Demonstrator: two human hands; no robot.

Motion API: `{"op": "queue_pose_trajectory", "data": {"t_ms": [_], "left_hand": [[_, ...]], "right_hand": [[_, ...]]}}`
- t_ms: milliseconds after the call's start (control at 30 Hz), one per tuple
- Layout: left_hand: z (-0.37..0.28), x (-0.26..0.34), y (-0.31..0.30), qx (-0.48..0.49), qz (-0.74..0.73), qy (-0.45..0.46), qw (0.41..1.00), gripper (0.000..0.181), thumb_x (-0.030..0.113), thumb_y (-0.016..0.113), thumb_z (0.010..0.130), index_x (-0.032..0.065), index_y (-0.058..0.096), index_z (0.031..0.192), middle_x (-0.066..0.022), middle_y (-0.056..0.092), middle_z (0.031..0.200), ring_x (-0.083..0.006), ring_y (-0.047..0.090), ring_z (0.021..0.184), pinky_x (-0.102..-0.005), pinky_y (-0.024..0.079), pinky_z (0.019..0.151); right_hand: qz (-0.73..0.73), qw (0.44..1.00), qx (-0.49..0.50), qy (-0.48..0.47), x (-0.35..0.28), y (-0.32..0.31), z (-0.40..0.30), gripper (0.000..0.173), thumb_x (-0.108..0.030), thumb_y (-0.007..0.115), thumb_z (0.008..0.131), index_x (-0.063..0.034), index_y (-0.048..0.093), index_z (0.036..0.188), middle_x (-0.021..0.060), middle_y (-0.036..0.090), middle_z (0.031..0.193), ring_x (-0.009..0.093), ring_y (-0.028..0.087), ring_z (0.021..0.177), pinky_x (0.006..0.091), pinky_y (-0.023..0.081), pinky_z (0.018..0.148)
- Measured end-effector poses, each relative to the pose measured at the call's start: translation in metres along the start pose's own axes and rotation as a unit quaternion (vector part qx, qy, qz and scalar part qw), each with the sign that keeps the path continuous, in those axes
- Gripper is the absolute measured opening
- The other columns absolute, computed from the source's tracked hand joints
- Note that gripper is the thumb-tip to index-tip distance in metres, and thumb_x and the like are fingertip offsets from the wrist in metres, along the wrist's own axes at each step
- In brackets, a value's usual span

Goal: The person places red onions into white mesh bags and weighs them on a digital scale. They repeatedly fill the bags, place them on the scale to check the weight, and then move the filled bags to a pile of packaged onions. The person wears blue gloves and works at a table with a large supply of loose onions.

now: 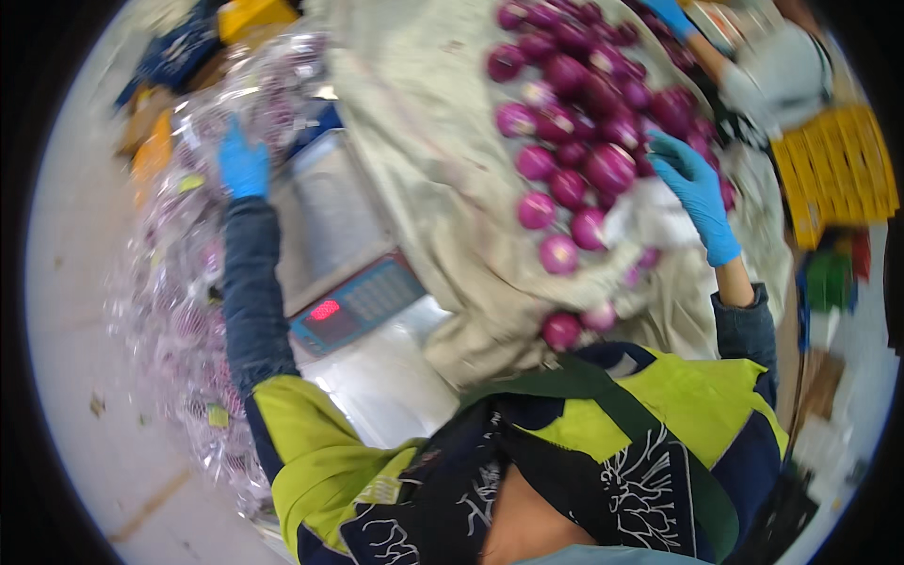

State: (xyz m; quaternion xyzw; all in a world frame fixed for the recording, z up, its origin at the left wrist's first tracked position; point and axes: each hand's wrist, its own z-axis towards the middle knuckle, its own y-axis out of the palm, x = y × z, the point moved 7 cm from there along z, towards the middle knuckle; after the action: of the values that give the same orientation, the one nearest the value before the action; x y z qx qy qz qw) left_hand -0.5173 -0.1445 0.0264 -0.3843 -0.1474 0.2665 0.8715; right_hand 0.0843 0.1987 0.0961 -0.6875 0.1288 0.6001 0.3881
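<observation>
My left hand (244, 161), in a blue glove, reaches out over a long heap of clear plastic bags of purple produce (191, 318), its fingers at the bags; blur hides whether it grips one. Beside that arm stands a digital scale with a bare metal pan (332, 212) and a lit red display (325, 311). My right hand (685, 176), also blue-gloved, is at the right edge of a pile of red onions (593, 99), fingers curved and apart, with no object visible in it. The onions lie on a pale cloth sheet (424, 141), a few of them near my body.
At the top right is another person's blue-gloved hand (669, 15) beside the onions. A yellow plastic crate (837, 169) stands at the right. Yellow and blue containers (180, 49) are at the top left. A shiny metal surface (388, 374) lies below the scale.
</observation>
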Motion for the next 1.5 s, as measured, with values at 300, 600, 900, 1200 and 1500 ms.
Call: {"op": "queue_pose_trajectory", "data": {"t_ms": [300,600,900,1200,1500], "left_hand": [[-0.077,0.449,-0.045,-0.344,-0.484,-0.045,0.804,0.040,0.019,0.070,0.086,0.0046,0.059,0.122,-0.0130,0.064,0.105,-0.0215,0.061,0.094,-0.0309,0.050,0.083],[-0.107,0.571,-0.096,-0.244,-0.449,0.023,0.859,0.030,0.005,0.070,0.078,0.0071,0.062,0.107,-0.0112,0.061,0.101,-0.0296,0.061,0.095,-0.0369,0.049,0.085],[-0.120,0.432,-0.083,-0.100,-0.614,-0.409,0.667,0.028,0.002,0.069,0.084,0.0051,0.059,0.110,-0.0029,0.059,0.102,-0.0115,0.058,0.094,-0.0261,0.048,0.087],[-0.238,0.371,-0.105,-0.108,-0.661,-0.544,0.505,0.029,0.008,0.070,0.086,0.0067,0.058,0.113,-0.0004,0.062,0.098,-0.0090,0.059,0.092,-0.0228,0.047,0.082],[-0.286,0.269,-0.178,0.130,-0.713,-0.552,0.412,0.031,0.013,0.069,0.090,0.0095,0.057,0.118,-0.0018,0.062,0.110,-0.0157,0.060,0.106,-0.0323,0.049,0.096]], "right_hand": [[-0.311,0.939,0.052,-0.138,0.044,-0.071,-0.116,0.042,-0.011,0.073,0.080,-0.0117,0.064,0.122,0.0102,0.063,0.117,0.028,0.061,0.104,0.0356,0.049,0.090],[-0.322,0.903,-0.055,-0.278,0.060,-0.001,-0.044,0.049,-0.005,0.064,0.071,-0.0191,0.063,0.118,0.0056,0.061,0.091,0.028,0.058,0.079,0.0392,0.048,0.067],[-0.237,0.947,-0.024,-0.214,0.076,0.011,0.033,0.069,-0.015,0.075,0.080,-0.0131,0.045,0.143,0.0186,0.053,0.132,0.035,0.053,0.118,0.0395,0.044,0.100],[-0.033,0.920,-0.168,-0.354,-0.049,0.163,0.051,0.082,-0.011,0.083,0.061,-0.0097,0.050,0.136,0.0153,0.056,0.126,0.035,0.053,0.118,0.0412,0.045,0.100],[-0.114,0.818,-0.288,-0.484,-0.133,0.409,0.039,0.082,-0.019,0.081,0.068,-0.0192,0.046,0.142,0.0190,0.050,0.134,0.038,0.051,0.121,0.0441,0.042,0.103]]}}
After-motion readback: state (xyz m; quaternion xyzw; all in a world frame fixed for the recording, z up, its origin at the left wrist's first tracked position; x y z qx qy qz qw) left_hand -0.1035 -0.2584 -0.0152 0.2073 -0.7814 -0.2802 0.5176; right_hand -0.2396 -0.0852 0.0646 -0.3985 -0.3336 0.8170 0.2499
